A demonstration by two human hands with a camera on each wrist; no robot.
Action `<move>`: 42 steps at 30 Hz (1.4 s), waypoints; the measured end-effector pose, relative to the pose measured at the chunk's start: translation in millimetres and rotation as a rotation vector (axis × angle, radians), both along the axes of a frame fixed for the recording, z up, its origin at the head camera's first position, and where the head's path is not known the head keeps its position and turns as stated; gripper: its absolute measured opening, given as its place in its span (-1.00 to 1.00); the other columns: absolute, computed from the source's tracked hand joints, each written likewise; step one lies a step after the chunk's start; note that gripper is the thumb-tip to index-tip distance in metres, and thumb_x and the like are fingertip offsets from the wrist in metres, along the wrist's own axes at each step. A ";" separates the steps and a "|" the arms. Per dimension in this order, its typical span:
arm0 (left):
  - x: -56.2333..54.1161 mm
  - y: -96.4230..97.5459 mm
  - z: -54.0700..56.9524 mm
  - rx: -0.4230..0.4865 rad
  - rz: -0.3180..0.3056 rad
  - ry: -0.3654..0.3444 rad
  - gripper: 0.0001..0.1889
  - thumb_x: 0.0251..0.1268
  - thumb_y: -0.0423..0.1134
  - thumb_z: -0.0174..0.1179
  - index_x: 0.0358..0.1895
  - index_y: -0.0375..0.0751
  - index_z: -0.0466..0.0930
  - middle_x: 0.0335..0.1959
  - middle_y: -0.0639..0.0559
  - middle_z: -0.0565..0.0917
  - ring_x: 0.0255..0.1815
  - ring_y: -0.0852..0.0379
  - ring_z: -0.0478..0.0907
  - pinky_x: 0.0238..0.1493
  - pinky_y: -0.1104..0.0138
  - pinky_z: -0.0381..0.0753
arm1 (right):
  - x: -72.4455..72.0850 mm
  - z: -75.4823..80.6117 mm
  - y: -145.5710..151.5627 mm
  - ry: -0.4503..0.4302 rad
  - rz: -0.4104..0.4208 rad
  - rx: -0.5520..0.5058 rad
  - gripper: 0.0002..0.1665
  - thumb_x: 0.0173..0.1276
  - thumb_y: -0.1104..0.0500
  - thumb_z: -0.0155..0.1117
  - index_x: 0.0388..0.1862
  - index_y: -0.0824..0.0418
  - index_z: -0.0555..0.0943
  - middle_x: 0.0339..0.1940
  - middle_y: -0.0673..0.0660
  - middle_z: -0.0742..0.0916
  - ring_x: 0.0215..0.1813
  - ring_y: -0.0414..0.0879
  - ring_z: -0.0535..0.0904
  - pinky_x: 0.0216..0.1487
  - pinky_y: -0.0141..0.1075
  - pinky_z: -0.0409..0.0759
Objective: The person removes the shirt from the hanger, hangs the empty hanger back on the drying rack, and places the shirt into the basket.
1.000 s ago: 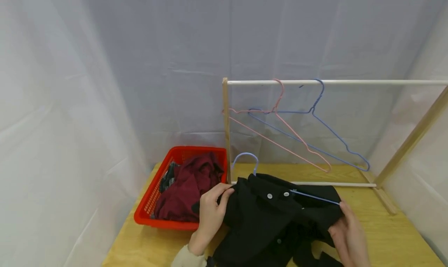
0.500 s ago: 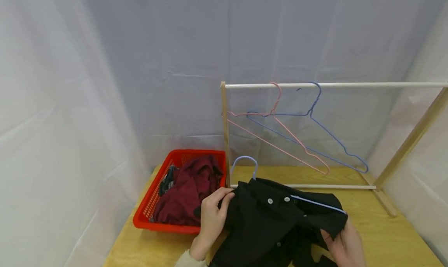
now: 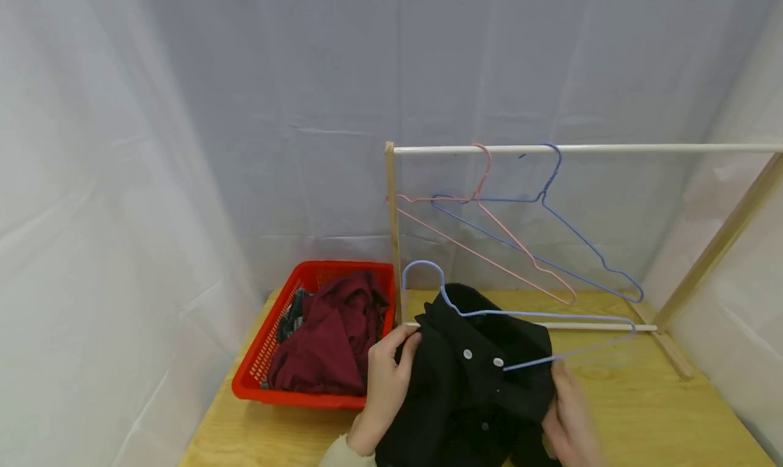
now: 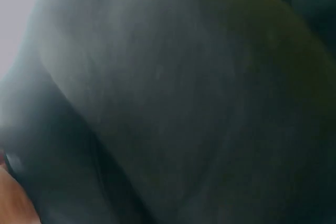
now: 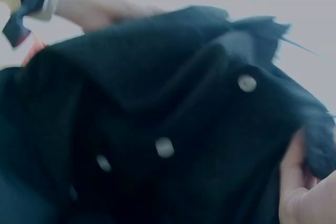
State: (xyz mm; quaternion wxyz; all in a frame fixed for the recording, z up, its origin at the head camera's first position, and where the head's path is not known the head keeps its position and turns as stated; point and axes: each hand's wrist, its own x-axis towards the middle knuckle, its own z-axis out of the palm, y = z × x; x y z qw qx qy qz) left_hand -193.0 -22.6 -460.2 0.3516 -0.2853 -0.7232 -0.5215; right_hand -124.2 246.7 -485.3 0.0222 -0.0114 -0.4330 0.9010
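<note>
A black shirt (image 3: 440, 399) with pale buttons is held up over the table by both hands. Its cloth fills most of the left wrist view, blurred. A light blue hanger (image 3: 520, 313) lies at the shirt's neck, its hook upright at the left. The hanger's right arm sticks out past the cloth, and its left part is hidden inside the shirt. My left hand (image 3: 388, 389) pinches the shirt's left shoulder. On the other side, my right hand (image 3: 569, 419) grips the shirt's right edge near the hanger's lower bar; the right wrist view shows its thumb (image 5: 293, 171) on the cloth.
A red basket (image 3: 245, 378) holding maroon and dark checked clothes stands left of the shirt. Behind is a rack with a white rail (image 3: 642, 149), where a pink hanger (image 3: 520, 246) and a blue hanger (image 3: 581, 226) hang. White curtains enclose the wooden table (image 3: 667, 419).
The shirt's right side has slid off the hanger's right arm, which now sticks out bare. My right hand has moved left with the cloth; my left hand has shifted slightly right.
</note>
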 end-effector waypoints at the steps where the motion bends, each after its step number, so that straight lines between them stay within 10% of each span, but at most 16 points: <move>1: -1.2 -2.7 1.1 0.012 0.018 0.005 -0.90 0.36 -0.46 0.26 -0.22 -0.21 0.72 -0.28 0.00 0.77 -0.23 0.14 0.72 -0.10 0.41 0.65 | 1.3 1.3 1.0 0.025 -0.036 0.056 -0.73 0.66 0.01 -0.08 0.09 -0.18 0.59 0.06 -0.28 0.66 0.09 -0.42 0.57 0.07 -0.47 0.56; 9: -6.6 -19.0 9.2 -0.006 0.060 0.070 -0.85 0.31 -0.51 0.29 -0.19 -0.20 0.74 -0.20 -0.03 0.79 -0.20 0.09 0.74 -0.08 0.41 0.65 | 6.2 11.5 8.6 -0.052 -0.522 0.563 -0.61 0.34 0.33 0.42 0.13 0.23 0.62 -0.23 -0.08 0.61 -0.21 -0.34 0.65 -0.23 -0.52 0.59; 17: -10.2 -21.7 12.6 -0.045 0.064 0.085 -0.86 0.31 -0.48 0.30 -0.16 -0.20 0.74 -0.24 -0.04 0.79 -0.22 0.11 0.74 -0.11 0.35 0.67 | 12.3 11.4 30.6 0.116 -0.454 0.827 -0.48 0.48 0.31 0.26 0.37 0.16 0.44 -0.18 -0.10 0.66 -0.52 -0.20 0.56 -0.46 -0.38 0.58; 26: -13.6 -23.3 11.0 -0.099 0.037 0.085 -0.96 0.36 -0.39 0.30 -0.23 -0.20 0.73 -0.29 0.02 0.77 -0.27 0.15 0.72 -0.15 0.35 0.67 | 8.5 29.7 43.2 0.273 -0.624 1.088 -0.57 0.52 0.40 0.14 0.33 0.31 0.47 -0.09 -0.21 0.60 -0.36 -0.39 0.59 -0.39 -0.52 0.62; 35: -13.8 -21.4 10.6 -0.155 0.009 0.078 -0.94 0.34 -0.41 0.31 -0.24 -0.17 0.73 -0.31 0.05 0.77 -0.27 0.18 0.72 -0.16 0.34 0.68 | 6.9 36.0 41.6 0.582 -0.687 1.297 -0.76 0.23 0.51 0.41 -0.22 0.21 0.75 -0.38 -0.13 0.75 -0.42 -0.48 0.59 -0.35 -0.63 0.55; 42: -15.9 -20.2 8.0 -0.171 -0.019 0.065 -0.88 0.29 -0.41 0.35 -0.16 -0.17 0.77 -0.26 0.05 0.79 -0.23 0.17 0.74 -0.13 0.34 0.68 | 11.5 40.8 34.9 0.642 -0.622 1.360 -0.58 0.04 0.57 0.49 -0.32 0.06 0.75 -0.55 -0.09 0.72 -0.55 -0.42 0.63 -0.39 -0.61 0.57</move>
